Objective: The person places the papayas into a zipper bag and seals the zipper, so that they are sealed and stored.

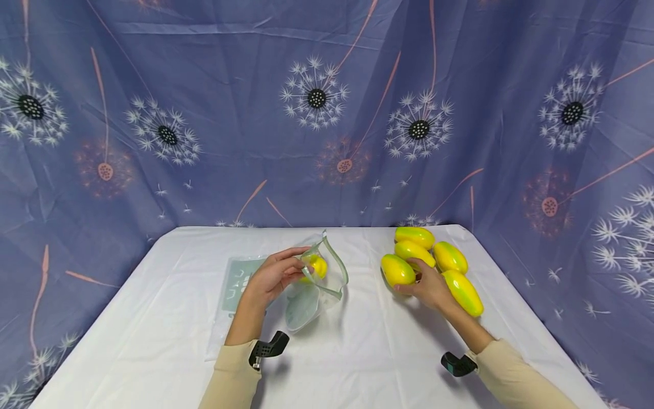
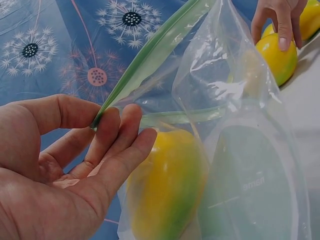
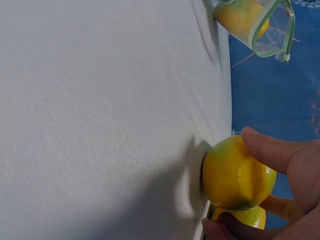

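Observation:
My left hand (image 1: 278, 274) pinches the green-edged mouth of a clear zip bag (image 1: 334, 278), which gapes toward the right. One yellow-green mango (image 2: 167, 185) is inside the bag; part of it shows through the plastic. On the right of the table, my right hand (image 1: 426, 284) grips the nearest-left mango (image 1: 397, 270) of a group, thumb on one side and fingers on the other. In the right wrist view that mango (image 3: 237, 172) appears close to the cloth, with another mango (image 3: 245, 217) partly hidden behind the fingers.
Several more mangoes, such as one (image 1: 451, 257) at the back and one (image 1: 463, 292) near the right forearm, lie around the right hand. A flat green-printed bag (image 1: 237, 289) lies left on the white-covered table (image 1: 357, 363). A patterned blue curtain (image 1: 230, 113) hangs behind.

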{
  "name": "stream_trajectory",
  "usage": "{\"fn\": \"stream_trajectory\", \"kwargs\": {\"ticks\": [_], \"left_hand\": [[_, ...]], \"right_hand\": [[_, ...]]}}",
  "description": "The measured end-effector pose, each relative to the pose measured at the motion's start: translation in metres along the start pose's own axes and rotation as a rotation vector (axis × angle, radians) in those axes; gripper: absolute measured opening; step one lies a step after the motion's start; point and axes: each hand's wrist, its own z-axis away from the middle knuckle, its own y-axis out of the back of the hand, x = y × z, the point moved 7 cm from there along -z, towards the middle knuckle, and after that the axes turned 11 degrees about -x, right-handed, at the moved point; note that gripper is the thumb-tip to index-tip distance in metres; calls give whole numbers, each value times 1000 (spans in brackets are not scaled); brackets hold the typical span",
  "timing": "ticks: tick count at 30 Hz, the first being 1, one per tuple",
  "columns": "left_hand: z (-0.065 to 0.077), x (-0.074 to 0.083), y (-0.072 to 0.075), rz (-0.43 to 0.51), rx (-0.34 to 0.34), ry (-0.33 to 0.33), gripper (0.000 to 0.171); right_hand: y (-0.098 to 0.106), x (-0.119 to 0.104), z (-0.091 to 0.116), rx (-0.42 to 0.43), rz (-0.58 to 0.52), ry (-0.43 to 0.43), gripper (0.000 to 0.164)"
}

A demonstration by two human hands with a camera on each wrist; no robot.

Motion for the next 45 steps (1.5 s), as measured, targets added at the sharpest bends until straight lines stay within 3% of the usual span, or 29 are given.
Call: {"fn": "stream_trajectory", "kwargs": {"ticks": [25, 34, 45], "left_hand": [[-1, -1, 1, 7, 4, 0, 52], [0, -1, 1, 14, 4, -2, 53], [1, 0, 1, 12, 1, -12, 54]], "right_hand": [[-1, -3, -3, 28, -3, 10, 80], [5, -21, -10, 34, -47, 29, 80], [6, -54, -13, -63, -175, 42, 82]]}}
